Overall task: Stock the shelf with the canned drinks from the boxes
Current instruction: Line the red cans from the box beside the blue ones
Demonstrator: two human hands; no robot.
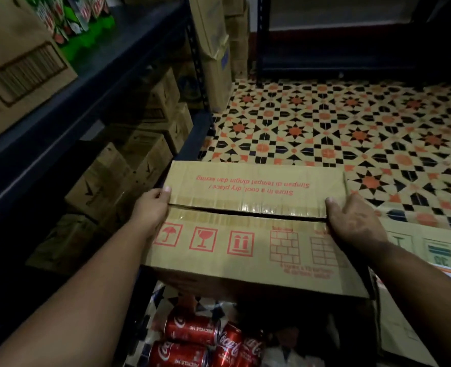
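I hold the brown cardboard box with red printing (253,226) by its short ends, long axis running across me: left hand (151,207) and right hand (351,223) each curl fingers over an end. The dark metal shelf (86,83) lies to my left, so my left hand is nearer. Red drink cans (192,329) lie below on the floor.

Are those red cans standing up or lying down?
Lying down. The red cans rest on their sides below the box, their lettering running sideways.
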